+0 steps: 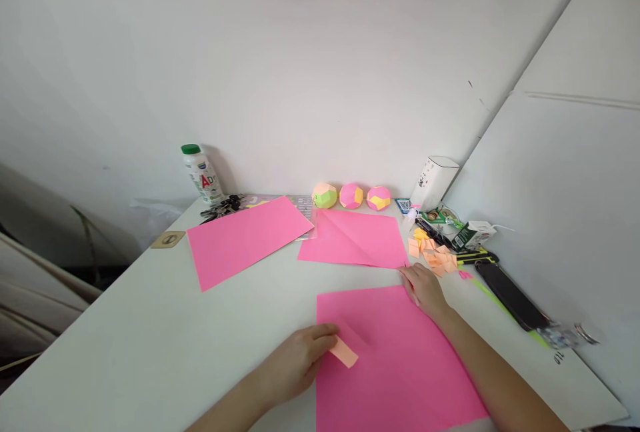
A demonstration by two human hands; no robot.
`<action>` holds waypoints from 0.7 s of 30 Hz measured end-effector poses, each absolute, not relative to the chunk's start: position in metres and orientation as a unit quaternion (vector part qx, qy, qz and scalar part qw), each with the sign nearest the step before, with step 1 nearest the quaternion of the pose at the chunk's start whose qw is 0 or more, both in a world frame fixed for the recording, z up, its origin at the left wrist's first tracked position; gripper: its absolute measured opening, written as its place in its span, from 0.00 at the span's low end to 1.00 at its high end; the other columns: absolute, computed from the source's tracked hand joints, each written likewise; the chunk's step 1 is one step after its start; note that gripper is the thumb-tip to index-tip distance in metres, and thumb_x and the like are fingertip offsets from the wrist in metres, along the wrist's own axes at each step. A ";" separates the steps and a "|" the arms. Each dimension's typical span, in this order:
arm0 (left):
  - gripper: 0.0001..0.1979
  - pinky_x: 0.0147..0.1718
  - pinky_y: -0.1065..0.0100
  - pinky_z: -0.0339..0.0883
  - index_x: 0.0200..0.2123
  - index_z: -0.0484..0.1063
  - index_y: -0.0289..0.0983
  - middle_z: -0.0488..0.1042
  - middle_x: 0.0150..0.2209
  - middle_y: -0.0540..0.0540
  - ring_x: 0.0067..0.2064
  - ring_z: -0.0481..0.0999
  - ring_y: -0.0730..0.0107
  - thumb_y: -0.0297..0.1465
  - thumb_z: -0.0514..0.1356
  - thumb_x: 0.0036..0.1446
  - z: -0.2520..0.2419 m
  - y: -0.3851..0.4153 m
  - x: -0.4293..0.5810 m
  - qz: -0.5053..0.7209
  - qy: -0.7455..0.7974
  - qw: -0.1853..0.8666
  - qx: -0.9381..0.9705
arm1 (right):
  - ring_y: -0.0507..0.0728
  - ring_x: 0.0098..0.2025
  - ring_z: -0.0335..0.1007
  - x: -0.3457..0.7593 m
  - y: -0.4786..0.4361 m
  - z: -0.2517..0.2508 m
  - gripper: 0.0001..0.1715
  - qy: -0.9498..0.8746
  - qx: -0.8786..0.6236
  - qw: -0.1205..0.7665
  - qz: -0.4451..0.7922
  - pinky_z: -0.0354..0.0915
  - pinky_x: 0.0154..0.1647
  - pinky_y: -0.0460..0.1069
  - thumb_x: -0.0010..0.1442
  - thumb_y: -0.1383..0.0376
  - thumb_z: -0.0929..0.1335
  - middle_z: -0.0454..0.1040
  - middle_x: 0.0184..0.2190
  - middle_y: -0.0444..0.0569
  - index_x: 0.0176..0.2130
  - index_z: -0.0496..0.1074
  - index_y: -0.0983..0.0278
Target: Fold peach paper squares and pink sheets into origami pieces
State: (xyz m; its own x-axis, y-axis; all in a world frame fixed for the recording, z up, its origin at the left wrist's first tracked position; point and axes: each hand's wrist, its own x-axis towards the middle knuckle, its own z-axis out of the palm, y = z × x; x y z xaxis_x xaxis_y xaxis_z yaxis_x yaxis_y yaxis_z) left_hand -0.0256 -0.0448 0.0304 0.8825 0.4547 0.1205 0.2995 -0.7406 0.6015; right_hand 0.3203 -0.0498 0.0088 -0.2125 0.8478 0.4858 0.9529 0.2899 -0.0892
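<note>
My left hand (304,357) is closed around one end of a peach paper strip (345,352), whose free end sticks out to the right. The strip is just over a large pink paper sheet (395,365) in front of me. Farther back, my right hand (424,287) has its fingers pressed together at the near right corner of a second pink sheet (355,239). That sheet has a diagonal crease. A third pink sheet (250,242) lies at an angle on the left. Several small peach paper pieces (437,259) are heaped beyond my right hand.
Along the wall stand a white bottle with a green cap (203,174), three paper balls (351,196) and a white container (434,182). Keys (223,208) lie beside the bottle. A small carton (473,236), a box cutter (475,257) and a black phone-like object (511,295) line the right side.
</note>
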 end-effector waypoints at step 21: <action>0.19 0.47 0.66 0.68 0.39 0.70 0.38 0.70 0.53 0.46 0.51 0.72 0.63 0.16 0.46 0.52 0.033 -0.042 -0.027 0.132 0.199 0.328 0.914 | 0.55 0.29 0.66 0.307 -0.063 0.015 0.17 -0.748 -0.624 0.187 -0.131 0.58 0.28 0.47 0.65 0.67 0.56 0.73 0.26 0.49 0.39 0.72 0.64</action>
